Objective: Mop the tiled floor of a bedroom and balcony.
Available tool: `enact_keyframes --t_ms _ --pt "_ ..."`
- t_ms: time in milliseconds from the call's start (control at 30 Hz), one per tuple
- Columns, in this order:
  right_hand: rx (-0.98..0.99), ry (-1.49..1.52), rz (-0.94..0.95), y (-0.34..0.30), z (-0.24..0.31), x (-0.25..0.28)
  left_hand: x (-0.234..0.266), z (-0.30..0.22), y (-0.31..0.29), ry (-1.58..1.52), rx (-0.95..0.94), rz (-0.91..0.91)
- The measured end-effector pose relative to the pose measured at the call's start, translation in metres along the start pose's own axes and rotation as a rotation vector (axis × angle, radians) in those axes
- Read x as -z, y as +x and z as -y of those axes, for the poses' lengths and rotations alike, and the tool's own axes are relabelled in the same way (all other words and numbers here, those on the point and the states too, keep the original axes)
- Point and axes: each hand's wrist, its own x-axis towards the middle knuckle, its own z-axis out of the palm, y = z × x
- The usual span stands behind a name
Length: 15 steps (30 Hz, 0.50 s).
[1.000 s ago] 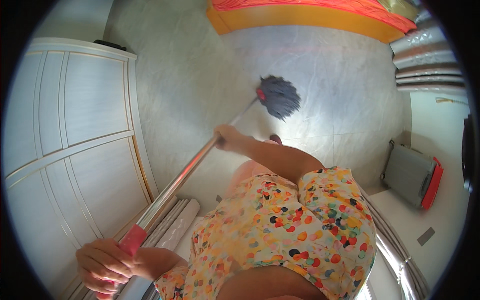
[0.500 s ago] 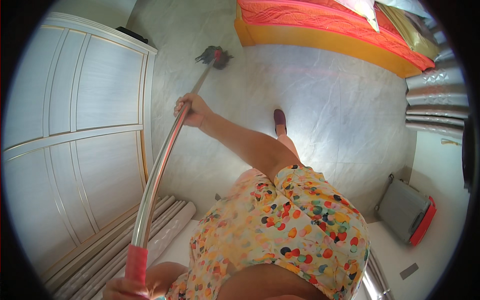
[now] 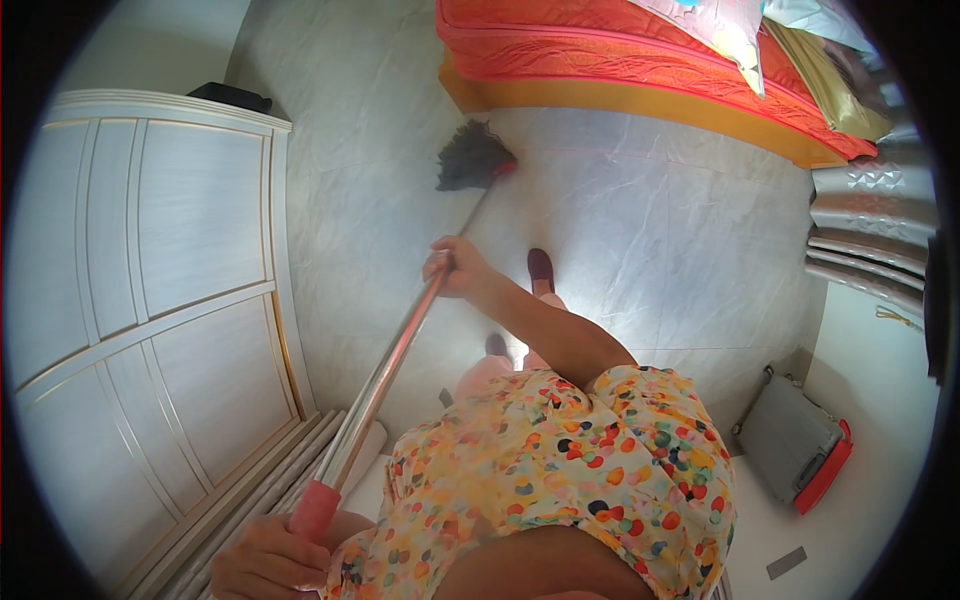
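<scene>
A mop point(image 3: 390, 370) with a shiny metal pole runs slantwise from the lower left up toward the bed. My left hand point(image 3: 268, 558) is closed around its red grip point(image 3: 314, 512) at the top end. Farther along the pole, my right hand point(image 3: 459, 267) wraps round the metal with the arm stretched forward. The dark grey mop head point(image 3: 470, 158) lies on the floor near the bed's corner, its strands fanned to the left of a red socket point(image 3: 503, 169).
A white wardrobe point(image 3: 200, 210) with gold trim stands at left. An orange-covered bed point(image 3: 600, 60) is ahead. Grey curtains point(image 3: 870, 205) hang at right, above a grey and red case point(image 3: 795, 440). My shoes point(image 3: 540, 268) rest on the marbled tile floor point(image 3: 620, 230).
The mop head has swept right and slightly nearer, its strands now trailing left. My right hand moved right and nearer with the pole; my left hand shifted slightly up and right with the grip.
</scene>
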Motion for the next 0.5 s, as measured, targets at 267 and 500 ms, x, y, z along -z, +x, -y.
enact_keyframes --t_ms 267,500 --pt "0.221 0.025 0.156 -0.02 0.057 0.04 0.01 0.075 0.041 -0.537 -0.426 0.058" --pt "0.699 -0.089 0.042 -0.052 0.136 0.07 0.007 0.157 0.063 -0.647 -0.198 -0.026"
